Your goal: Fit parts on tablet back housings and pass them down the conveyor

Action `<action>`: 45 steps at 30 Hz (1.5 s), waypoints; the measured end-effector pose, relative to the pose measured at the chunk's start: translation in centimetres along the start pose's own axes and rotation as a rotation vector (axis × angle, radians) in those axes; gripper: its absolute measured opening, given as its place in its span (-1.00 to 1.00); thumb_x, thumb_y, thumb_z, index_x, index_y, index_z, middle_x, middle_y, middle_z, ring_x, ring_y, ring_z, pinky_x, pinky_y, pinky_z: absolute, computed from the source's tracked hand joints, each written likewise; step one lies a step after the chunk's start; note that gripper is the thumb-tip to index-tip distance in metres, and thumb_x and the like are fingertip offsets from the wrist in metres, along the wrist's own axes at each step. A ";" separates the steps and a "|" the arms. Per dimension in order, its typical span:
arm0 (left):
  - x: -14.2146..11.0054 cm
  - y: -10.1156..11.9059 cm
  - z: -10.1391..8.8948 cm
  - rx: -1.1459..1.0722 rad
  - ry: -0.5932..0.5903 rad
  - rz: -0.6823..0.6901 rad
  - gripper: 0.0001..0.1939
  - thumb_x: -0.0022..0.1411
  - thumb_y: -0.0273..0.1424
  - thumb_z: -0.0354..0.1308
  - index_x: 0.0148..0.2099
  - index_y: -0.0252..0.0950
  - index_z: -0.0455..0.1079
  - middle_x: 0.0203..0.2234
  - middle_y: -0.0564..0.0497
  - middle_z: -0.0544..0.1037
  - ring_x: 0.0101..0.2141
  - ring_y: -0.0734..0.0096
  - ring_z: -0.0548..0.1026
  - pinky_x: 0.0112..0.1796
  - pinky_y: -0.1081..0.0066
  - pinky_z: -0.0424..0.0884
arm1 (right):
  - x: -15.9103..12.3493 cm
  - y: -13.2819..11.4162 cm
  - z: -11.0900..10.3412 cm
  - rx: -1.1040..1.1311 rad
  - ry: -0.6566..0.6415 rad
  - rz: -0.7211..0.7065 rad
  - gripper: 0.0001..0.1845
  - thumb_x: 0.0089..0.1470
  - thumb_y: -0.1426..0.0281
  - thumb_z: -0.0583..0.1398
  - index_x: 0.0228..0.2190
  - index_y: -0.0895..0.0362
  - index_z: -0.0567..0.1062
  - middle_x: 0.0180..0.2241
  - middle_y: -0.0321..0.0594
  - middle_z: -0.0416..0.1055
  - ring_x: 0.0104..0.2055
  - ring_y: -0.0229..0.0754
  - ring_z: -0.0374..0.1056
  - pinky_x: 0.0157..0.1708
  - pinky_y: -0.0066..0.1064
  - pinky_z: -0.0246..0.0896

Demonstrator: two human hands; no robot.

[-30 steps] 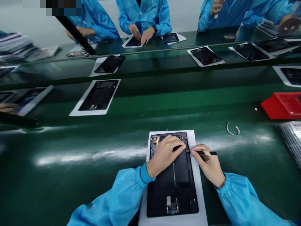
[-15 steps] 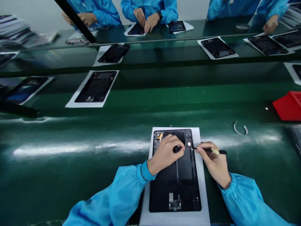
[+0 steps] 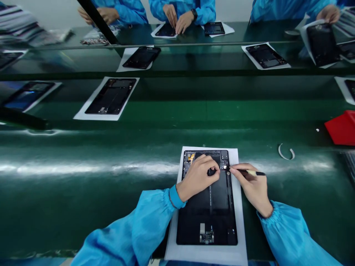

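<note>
An opened black tablet (image 3: 206, 218) lies on a white sheet (image 3: 210, 255), its inner side facing up. A small circuit board (image 3: 206, 236) shows at its near end, and an orange flex cable (image 3: 191, 157) at its upper left. My left hand (image 3: 198, 175) rests over the tablet's upper half, thumb and forefinger pinched near the right side; anything between them is too small to make out. In my right hand (image 3: 252, 186) are slim black tweezers (image 3: 251, 172) with a pale band. Their tip is by the tablet's upper right edge, near a small white square part (image 3: 225, 167).
A curled pale strip (image 3: 286, 152) and a red bin (image 3: 341, 127) are to the right. Beyond, another opened tablet (image 3: 111, 96) lies on paper at left, with several more on the raised strips. Across the bench, co-workers in blue sleeves handle tablets; a dark post (image 3: 98, 22) stands at upper left.
My tweezers' tip has moved slightly up, from a small round part towards the white square. My left hand keeps its pinch. At far right, a co-worker's hand has lifted a tablet with its sheet.
</note>
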State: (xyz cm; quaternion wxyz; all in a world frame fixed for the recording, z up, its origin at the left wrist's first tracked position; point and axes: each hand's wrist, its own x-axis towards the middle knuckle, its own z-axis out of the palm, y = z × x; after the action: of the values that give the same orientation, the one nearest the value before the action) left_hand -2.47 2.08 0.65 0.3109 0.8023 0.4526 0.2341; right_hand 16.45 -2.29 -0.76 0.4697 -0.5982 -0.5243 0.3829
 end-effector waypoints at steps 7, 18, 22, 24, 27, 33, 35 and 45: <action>0.0 0.1 0.0 -0.007 0.011 0.011 -0.90 0.11 -0.55 0.15 -0.41 -0.28 0.42 -0.48 0.07 0.45 -0.38 0.39 0.36 -0.30 0.40 0.28 | 0.1 -0.1 0.0 -0.033 -0.081 -0.026 -0.89 0.01 0.31 0.33 -0.43 0.09 0.60 -0.38 -0.23 0.58 -0.31 -0.13 0.50 -0.27 -0.34 0.42; 0.0 -0.2 0.1 0.005 0.009 0.035 -0.91 0.11 -0.56 0.16 -0.40 -0.29 0.43 -0.47 0.07 0.44 -0.38 0.41 0.35 -0.29 0.39 0.28 | 0.4 0.1 0.0 0.022 -0.106 -0.069 -0.93 0.03 0.35 0.31 -0.43 0.09 0.59 -0.38 -0.22 0.56 -0.32 -0.14 0.49 -0.28 -0.34 0.42; -0.1 -0.2 0.1 0.015 0.016 0.038 -0.93 0.15 -0.51 0.16 -0.39 -0.29 0.42 -0.47 0.06 0.44 -0.38 0.40 0.36 -0.30 0.39 0.28 | 0.4 0.1 -0.3 0.011 -0.140 -0.108 -0.96 0.07 0.39 0.29 -0.40 0.08 0.58 -0.37 -0.25 0.55 -0.30 -0.18 0.47 -0.24 -0.36 0.39; -0.1 -0.2 0.1 0.024 0.021 0.029 -0.91 0.18 -0.46 0.15 -0.39 -0.28 0.41 -0.47 0.05 0.45 -0.39 0.39 0.37 -0.31 0.38 0.28 | 0.3 0.0 -0.4 0.023 -0.136 -0.084 -0.96 0.07 0.38 0.29 -0.40 0.08 0.57 -0.39 -0.26 0.54 -0.32 -0.20 0.47 -0.27 -0.39 0.39; 0.0 -0.1 0.2 0.039 0.019 0.019 -0.89 0.19 -0.46 0.15 -0.41 -0.28 0.38 -0.47 0.06 0.45 -0.40 0.39 0.36 -0.32 0.38 0.28 | 0.2 0.0 -0.5 0.070 -0.110 -0.010 -0.93 0.08 0.36 0.28 -0.42 0.10 0.54 -0.43 -0.26 0.51 -0.37 -0.21 0.47 -0.34 -0.41 0.41; 0.0 0.0 0.1 0.013 0.008 -0.040 -0.88 0.15 -0.48 0.17 -0.42 -0.26 0.30 -0.52 0.10 0.39 -0.40 0.39 0.35 -0.34 0.39 0.26 | -0.1 0.2 -0.6 0.108 -0.085 0.026 -0.91 0.07 0.35 0.29 -0.40 0.12 0.53 -0.44 -0.25 0.50 -0.41 -0.20 0.48 -0.36 -0.40 0.44; 0.0 -0.1 0.1 -0.028 0.005 -0.082 -0.89 0.13 -0.47 0.19 -0.33 -0.25 0.28 -0.51 0.12 0.38 -0.40 0.39 0.36 -0.35 0.40 0.27 | -0.1 0.4 -0.6 0.106 -0.063 0.014 -0.91 0.08 0.35 0.28 -0.40 0.12 0.52 -0.43 -0.24 0.49 -0.39 -0.19 0.48 -0.35 -0.38 0.45; -0.1 0.4 0.0 0.045 -0.012 -0.075 -0.85 0.18 -0.42 0.18 -0.19 -0.23 0.29 -0.49 0.14 0.39 -0.39 0.38 0.38 -0.33 0.38 0.28 | 0.0 0.2 -0.7 0.080 0.114 0.009 -0.83 0.01 0.29 0.33 -0.39 0.13 0.51 -0.40 -0.21 0.49 -0.37 -0.16 0.47 -0.33 -0.32 0.44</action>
State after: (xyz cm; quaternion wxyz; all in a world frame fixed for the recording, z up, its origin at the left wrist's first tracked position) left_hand -2.30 1.83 0.95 0.3042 0.7929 0.4856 0.2073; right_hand 17.16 -2.40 -0.81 0.5206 -0.6023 -0.4783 0.3707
